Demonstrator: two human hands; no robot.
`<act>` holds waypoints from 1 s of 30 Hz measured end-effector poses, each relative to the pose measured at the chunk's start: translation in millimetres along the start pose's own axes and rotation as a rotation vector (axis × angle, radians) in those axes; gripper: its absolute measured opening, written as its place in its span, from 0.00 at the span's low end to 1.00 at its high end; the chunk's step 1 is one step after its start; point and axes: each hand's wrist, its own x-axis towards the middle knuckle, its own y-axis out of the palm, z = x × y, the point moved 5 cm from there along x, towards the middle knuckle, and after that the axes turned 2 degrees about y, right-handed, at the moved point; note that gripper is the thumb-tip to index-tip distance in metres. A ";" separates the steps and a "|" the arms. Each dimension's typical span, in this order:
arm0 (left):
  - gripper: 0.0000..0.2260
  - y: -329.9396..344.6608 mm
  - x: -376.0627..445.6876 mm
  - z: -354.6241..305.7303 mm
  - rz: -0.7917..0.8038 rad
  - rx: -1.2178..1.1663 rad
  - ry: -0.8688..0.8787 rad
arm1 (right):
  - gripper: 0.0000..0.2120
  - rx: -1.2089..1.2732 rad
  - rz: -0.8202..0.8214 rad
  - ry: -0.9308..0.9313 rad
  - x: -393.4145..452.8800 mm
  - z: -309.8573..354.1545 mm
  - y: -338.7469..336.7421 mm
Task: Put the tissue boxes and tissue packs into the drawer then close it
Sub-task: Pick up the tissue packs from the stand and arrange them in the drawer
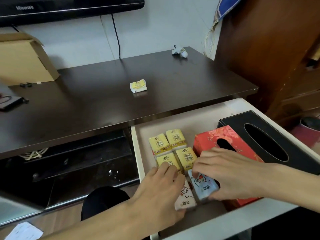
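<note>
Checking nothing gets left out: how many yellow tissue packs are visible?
5: four grouped in the drawer, at; one on the tabletop. Hands may hide others.

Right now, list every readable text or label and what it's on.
"Hisense": bezel of the TV.
"原木纯品": front of the yellow tissue packs in the drawer.
Pack on the tabletop: print too small to read.
White pack and blue pack: characters at an angle, not legible.

Open drawer [174, 118] holds packs and two boxes; one yellow pack [138, 85] lies on desk.
</note>
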 end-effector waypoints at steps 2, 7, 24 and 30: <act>0.25 1.0 0.3 -0.7 0.003 0.010 -0.003 | 0.26 -0.024 0.001 -0.012 0.4 2.6 0.5; 0.24 1.1 0.6 -4.0 -0.007 0.028 0.000 | 0.19 -0.103 -0.075 -0.046 0.6 8.5 0.5; 0.26 -0.3 -4.0 0.5 -0.034 -0.071 0.021 | 0.13 0.130 -0.027 -0.026 0.3 -2.1 -4.9; 0.17 -45.2 2.3 61.7 -0.207 -0.121 -0.066 | 0.10 0.274 -0.299 0.139 33.8 -41.8 -56.7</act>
